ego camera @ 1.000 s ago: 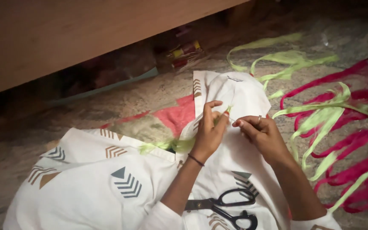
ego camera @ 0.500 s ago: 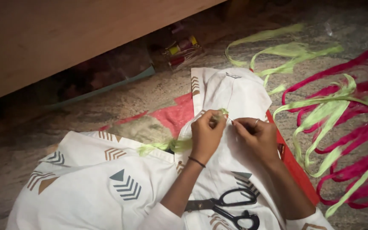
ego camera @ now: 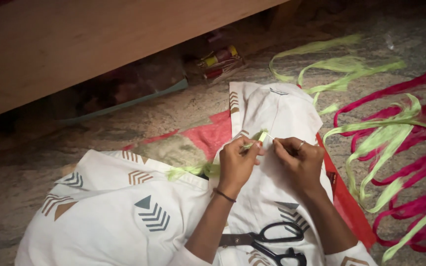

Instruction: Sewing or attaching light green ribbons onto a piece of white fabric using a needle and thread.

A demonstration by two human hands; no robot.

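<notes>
We are looking down as the left hand (ego camera: 236,162) is pinching the tip of a green ribbon strip (ego camera: 252,142) between thumb and fingers, while the right hand (ego camera: 297,158), fingers pressed together, is gripping what looks like a thin needle just beside it, though it is too fine to be sure. The strip is trailing down and to the left, under the left hand, across the white patterned cloth (ego camera: 124,216). Its held tip is lying between both hands, nearer the left. Black scissors (ego camera: 267,240) are resting near the forearms.
</notes>
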